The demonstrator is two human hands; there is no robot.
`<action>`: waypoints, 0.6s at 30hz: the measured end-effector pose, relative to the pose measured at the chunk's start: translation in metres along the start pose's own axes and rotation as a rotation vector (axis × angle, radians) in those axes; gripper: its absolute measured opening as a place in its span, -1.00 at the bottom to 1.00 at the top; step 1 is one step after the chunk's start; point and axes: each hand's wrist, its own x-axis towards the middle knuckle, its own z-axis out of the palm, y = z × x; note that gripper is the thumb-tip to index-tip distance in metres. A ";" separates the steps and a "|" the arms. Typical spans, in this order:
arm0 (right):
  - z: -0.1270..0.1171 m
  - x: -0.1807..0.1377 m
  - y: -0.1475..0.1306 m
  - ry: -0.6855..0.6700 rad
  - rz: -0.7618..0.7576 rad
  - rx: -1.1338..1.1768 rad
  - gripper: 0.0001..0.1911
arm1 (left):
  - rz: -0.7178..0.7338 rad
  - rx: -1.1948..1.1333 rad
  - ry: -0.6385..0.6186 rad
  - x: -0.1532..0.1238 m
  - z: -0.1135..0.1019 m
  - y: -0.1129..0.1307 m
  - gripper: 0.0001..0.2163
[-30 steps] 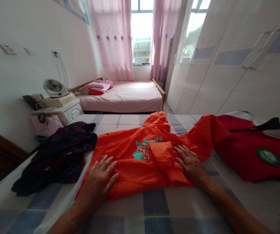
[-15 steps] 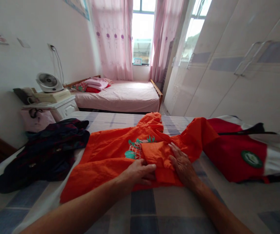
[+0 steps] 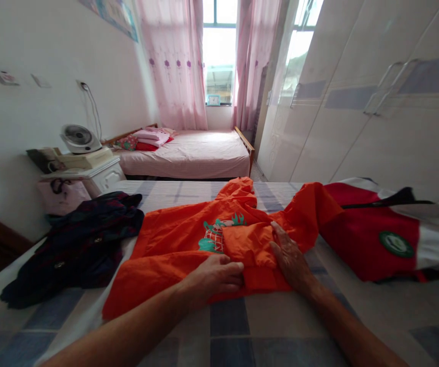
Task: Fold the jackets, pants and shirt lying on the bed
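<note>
The orange jacket [image 3: 173, 244] lay spread on the bed [image 3: 242, 326] between a dark garment [image 3: 78, 244] and a red one [image 3: 376, 239], the right hand [image 3: 290, 260] flat on its folded sleeve, fingers straight, the left hand [image 3: 215, 275] touching the sleeve's edge, grip unclear.

The orange hooded jacket [image 3: 173, 244], thin fabric with a green-and-red chest print, lies flat, front up. One sleeve is folded across the body under the flat right hand [image 3: 290, 257]. The cuff end touches the left hand [image 3: 215, 272]. The hood lies beyond both hands.
</note>
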 end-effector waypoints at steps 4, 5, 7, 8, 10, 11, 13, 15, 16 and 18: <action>0.000 0.000 0.001 0.001 0.014 0.026 -0.43 | -0.016 -0.059 0.034 0.019 0.019 -0.003 -0.65; 0.000 0.000 0.001 -0.005 0.023 0.033 -0.42 | -0.023 -0.064 0.061 0.024 0.022 -0.003 -0.67; 0.000 0.000 0.001 -0.012 0.044 0.041 -0.42 | -0.015 -0.095 0.100 0.028 0.024 -0.002 -0.71; 0.000 0.000 0.001 -0.014 0.051 0.043 -0.42 | 0.008 -0.127 0.107 0.027 0.022 0.000 -0.73; 0.000 -0.001 0.000 -0.012 0.060 0.043 -0.42 | 0.075 -0.210 0.086 0.019 0.012 0.008 -0.75; 0.000 -0.001 0.000 -0.010 0.062 0.042 -0.42 | 0.109 -0.248 0.077 0.012 0.004 0.014 -0.75; 0.000 -0.001 0.001 -0.008 0.054 0.037 -0.41 | 0.129 -0.289 0.114 -0.005 -0.019 0.025 -0.76; 0.000 -0.002 0.001 -0.009 0.019 0.036 -0.41 | 0.099 -0.276 0.229 -0.022 -0.045 0.035 -0.80; -0.001 -0.002 0.001 -0.010 -0.008 0.038 -0.41 | 0.093 -0.252 0.286 -0.029 -0.059 0.037 -0.81; -0.002 -0.002 0.000 -0.024 -0.074 0.044 -0.40 | 0.110 -0.175 0.344 -0.040 -0.082 0.035 -0.81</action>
